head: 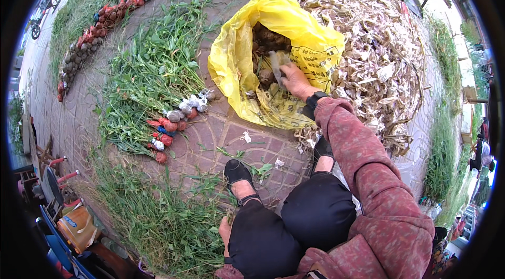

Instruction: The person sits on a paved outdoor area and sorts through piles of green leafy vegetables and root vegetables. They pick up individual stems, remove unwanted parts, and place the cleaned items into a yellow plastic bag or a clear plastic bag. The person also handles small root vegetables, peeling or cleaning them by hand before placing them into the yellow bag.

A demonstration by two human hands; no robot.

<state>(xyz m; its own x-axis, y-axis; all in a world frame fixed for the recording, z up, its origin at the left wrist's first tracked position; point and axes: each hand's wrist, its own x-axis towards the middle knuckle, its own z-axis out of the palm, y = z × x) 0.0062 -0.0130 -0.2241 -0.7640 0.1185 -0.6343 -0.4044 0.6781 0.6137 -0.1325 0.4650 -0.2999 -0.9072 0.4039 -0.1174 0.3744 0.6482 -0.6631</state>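
Observation:
My right hand [295,81] reaches over the mouth of an open yellow plastic bag [232,52], its fingers on a translucent whitish piece of plastic film [275,66]. Inside the bag lie brown, soil-like clumps [266,75]. My left hand [225,234] is low beside my left leg, partly hidden by it, at the edge of cut grass and weeds; what it may hold is unclear. Left of the bag, leafy green plants [161,52] lie in a heap, their root ends wrapped in white, red and blue plastic [169,125].
Dry, papery husks [367,30] are piled right of the bag. Cut grass [158,216] covers the paving at lower left. A row of wrapped root balls [81,48] lies at upper left. An orange bag [79,228] and chairs stand at the lower left rim.

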